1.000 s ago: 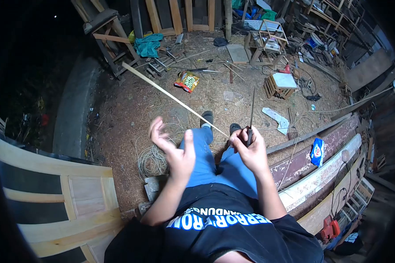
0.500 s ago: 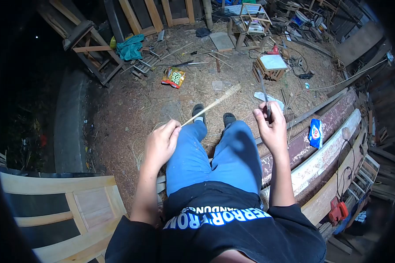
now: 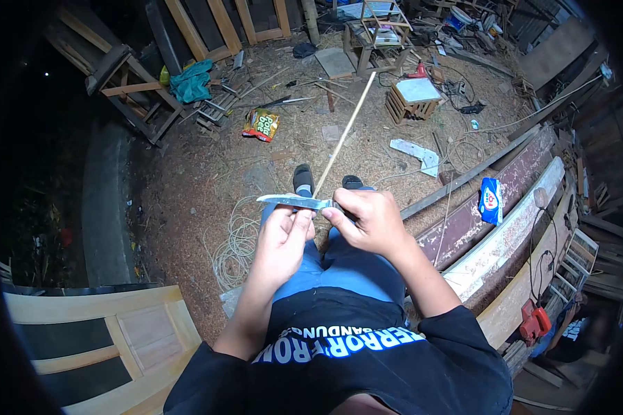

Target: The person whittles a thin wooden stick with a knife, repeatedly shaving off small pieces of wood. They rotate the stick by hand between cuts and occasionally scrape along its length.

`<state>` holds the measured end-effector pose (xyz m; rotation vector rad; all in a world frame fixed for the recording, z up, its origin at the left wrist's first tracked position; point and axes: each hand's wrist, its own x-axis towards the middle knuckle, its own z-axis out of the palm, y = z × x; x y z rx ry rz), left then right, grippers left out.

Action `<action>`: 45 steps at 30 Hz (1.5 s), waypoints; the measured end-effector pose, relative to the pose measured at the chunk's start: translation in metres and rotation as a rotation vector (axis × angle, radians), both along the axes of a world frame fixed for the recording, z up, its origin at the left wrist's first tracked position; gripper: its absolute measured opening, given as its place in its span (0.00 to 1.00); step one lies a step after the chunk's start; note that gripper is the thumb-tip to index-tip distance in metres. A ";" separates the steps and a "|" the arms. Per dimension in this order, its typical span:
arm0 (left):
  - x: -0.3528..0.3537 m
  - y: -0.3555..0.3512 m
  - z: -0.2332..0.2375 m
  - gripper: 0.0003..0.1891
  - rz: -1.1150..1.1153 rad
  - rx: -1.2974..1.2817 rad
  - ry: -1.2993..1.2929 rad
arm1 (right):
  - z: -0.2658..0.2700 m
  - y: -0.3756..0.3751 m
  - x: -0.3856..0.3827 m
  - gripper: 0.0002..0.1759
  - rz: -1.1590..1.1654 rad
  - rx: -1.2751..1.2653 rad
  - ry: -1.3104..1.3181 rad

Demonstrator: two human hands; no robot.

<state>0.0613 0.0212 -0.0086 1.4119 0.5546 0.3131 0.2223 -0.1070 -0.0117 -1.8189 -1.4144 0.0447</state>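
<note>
Right hand (image 3: 370, 221), fingers clamped on the knife (image 3: 294, 201), flat grey blade lying crosswise. Left hand (image 3: 284, 238), fingers pinching a thin, pale, straight strip (image 3: 342, 135).

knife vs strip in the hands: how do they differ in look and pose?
The knife is short, grey metal; the strip is long, thin and pale. The knife lies crosswise, tip towards the person's left; the strip runs away from the person, slanting right. The right hand grips the knife; the left hand holds the strip's near end. Shared: both are held above the lap and meet at the hands.
</note>
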 end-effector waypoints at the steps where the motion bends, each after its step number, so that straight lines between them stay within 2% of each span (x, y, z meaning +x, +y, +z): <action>1: 0.000 -0.005 0.002 0.11 0.009 0.036 -0.063 | 0.002 0.000 0.002 0.22 0.013 0.005 -0.014; 7: -0.001 -0.021 0.013 0.10 0.090 0.162 -0.061 | 0.012 -0.004 0.008 0.23 0.003 0.036 -0.062; 13: -0.004 -0.029 0.021 0.07 0.164 0.527 0.007 | 0.014 -0.006 0.006 0.23 0.005 0.058 -0.086; 16: -0.005 -0.034 0.022 0.07 0.204 0.613 -0.025 | 0.015 -0.008 0.007 0.24 0.006 0.082 -0.102; 26: -0.015 -0.036 0.025 0.05 0.155 0.632 0.023 | 0.011 -0.014 0.014 0.25 -0.030 0.124 -0.209; 30: -0.023 -0.034 0.020 0.06 0.154 0.580 0.067 | 0.004 -0.020 0.031 0.25 -0.195 0.082 -0.231; 32: -0.025 -0.035 0.018 0.06 0.160 0.569 0.062 | 0.000 -0.018 0.030 0.26 -0.170 0.133 -0.202; 35: -0.029 -0.034 0.018 0.06 0.153 0.568 0.082 | -0.003 -0.022 0.037 0.25 -0.263 0.066 -0.242; 38: -0.036 -0.032 0.012 0.07 0.150 0.569 0.126 | -0.012 -0.023 0.041 0.25 -0.255 0.016 -0.239; 41: -0.043 -0.029 0.004 0.07 0.161 0.608 0.123 | -0.022 -0.023 0.043 0.23 -0.326 0.047 -0.328; 43: -0.057 -0.027 -0.002 0.06 0.164 0.638 0.164 | -0.059 -0.037 0.095 0.19 -0.781 0.149 0.043; 44: -0.061 -0.025 -0.006 0.07 0.189 0.580 0.151 | -0.050 -0.060 0.124 0.16 -0.800 0.113 0.272; 45: -0.064 -0.023 -0.011 0.07 0.216 0.521 0.141 | -0.044 -0.058 0.127 0.15 -0.739 0.135 0.230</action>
